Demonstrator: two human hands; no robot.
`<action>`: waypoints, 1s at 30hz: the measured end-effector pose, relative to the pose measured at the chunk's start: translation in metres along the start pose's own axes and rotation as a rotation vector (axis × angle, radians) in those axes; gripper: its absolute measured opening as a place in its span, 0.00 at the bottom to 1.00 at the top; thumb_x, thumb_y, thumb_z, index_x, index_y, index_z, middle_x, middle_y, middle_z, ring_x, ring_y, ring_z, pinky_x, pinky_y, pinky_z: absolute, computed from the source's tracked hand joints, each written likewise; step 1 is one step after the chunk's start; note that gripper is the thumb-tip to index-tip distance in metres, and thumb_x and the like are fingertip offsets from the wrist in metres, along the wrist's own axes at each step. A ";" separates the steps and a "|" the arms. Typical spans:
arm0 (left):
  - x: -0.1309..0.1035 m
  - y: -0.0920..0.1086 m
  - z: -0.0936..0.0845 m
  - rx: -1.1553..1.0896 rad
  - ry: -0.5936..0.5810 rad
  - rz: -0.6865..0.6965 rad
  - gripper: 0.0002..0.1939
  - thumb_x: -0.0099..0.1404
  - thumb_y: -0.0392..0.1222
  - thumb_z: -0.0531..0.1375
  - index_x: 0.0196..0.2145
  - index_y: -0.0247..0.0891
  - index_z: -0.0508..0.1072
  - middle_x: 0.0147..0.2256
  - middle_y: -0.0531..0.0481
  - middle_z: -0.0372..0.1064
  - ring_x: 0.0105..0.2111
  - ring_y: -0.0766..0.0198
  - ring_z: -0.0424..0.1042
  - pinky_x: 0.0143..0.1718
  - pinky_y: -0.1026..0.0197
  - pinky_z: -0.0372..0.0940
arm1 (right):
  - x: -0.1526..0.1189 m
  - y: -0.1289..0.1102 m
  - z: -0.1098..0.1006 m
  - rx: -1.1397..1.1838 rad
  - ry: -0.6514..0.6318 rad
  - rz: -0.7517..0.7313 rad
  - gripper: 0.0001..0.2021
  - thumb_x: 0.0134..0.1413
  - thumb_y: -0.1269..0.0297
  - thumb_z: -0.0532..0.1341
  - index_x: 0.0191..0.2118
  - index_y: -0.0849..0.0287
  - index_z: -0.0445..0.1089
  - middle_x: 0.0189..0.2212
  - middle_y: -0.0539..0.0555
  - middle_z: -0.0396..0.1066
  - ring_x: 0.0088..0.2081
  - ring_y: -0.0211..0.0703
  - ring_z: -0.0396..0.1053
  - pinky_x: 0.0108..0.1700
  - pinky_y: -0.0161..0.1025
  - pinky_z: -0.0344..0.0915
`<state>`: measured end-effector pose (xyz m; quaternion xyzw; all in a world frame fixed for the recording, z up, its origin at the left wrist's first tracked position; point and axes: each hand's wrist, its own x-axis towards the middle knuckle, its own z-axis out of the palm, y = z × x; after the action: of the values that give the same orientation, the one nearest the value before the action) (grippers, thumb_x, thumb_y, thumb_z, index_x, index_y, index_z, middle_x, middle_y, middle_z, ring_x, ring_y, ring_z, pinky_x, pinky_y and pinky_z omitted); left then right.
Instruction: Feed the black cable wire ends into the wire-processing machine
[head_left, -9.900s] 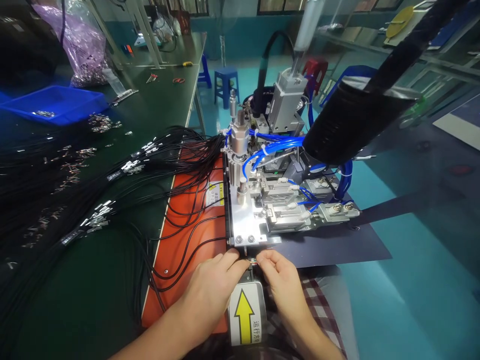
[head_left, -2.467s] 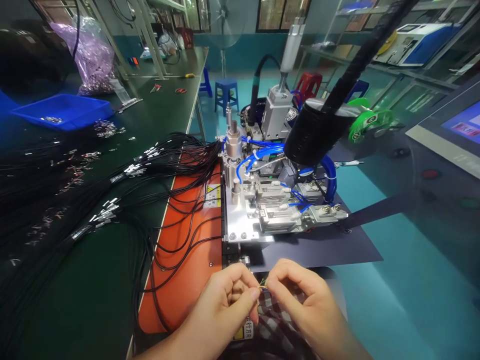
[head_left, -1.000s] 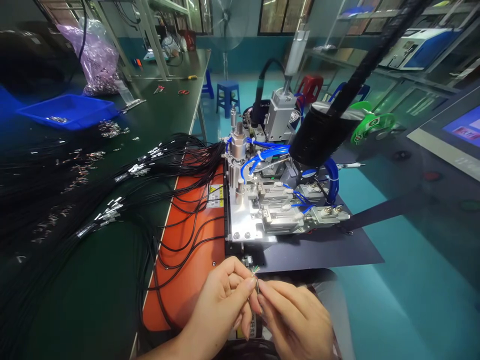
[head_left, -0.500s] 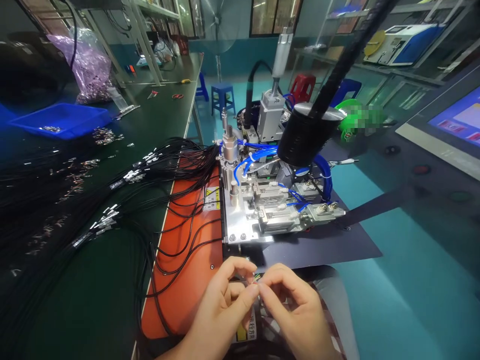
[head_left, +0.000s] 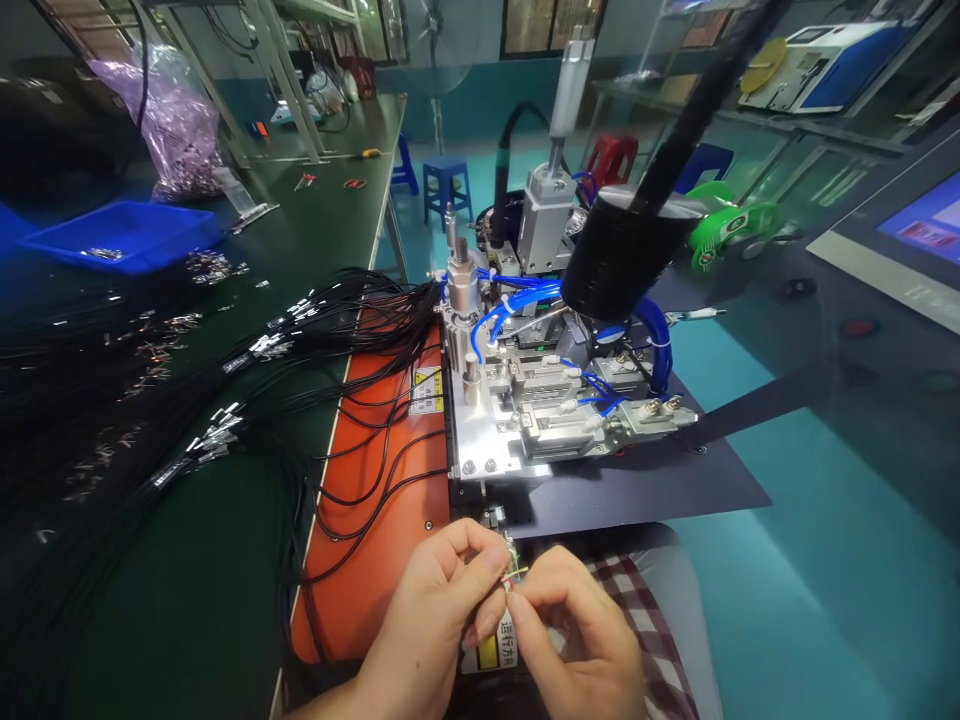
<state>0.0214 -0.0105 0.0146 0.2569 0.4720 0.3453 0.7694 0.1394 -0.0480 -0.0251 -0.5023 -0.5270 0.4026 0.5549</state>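
Observation:
Low in the middle of the view, my left hand [head_left: 442, 600] pinches thin coloured wires [head_left: 514, 575] between thumb and forefinger. Close beside it on the right, my right hand [head_left: 577, 630] has its thumb and fingertips pressed together at the same wires. The fingertips hide most of the wires. Just beyond the hands stands a metal machine [head_left: 555, 430] with blue air tubes. Under and left of the hands lies an orange-red plate [head_left: 375, 545], crossed by black cables [head_left: 397, 430]. A label with yellow and black marks [head_left: 489, 650] shows below my fingers.
Bundled black cables with metal ends [head_left: 214, 435] cover the dark green bench [head_left: 187, 580] at left. A blue tray [head_left: 127, 240] and a pink bag [head_left: 176, 130] lie behind. A black cylinder [head_left: 622, 260] overhangs the machine; a screen [head_left: 926, 225] stands at right.
My left fingers have closed more tightly around the wires, and my right hand has shifted slightly down. The camera view has moved a little.

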 end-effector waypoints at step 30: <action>-0.011 0.007 0.004 0.453 -0.179 0.138 0.07 0.56 0.39 0.61 0.23 0.34 0.69 0.21 0.56 0.60 0.22 0.70 0.57 0.24 0.67 0.52 | 0.035 -0.010 -0.043 0.311 -0.395 0.286 0.10 0.51 0.64 0.65 0.23 0.59 0.68 0.24 0.47 0.61 0.28 0.37 0.58 0.31 0.35 0.54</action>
<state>0.0192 -0.0153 0.0273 0.4838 0.4488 0.2583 0.7055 0.1859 -0.0212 -0.0065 -0.3922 -0.4806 0.6426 0.4497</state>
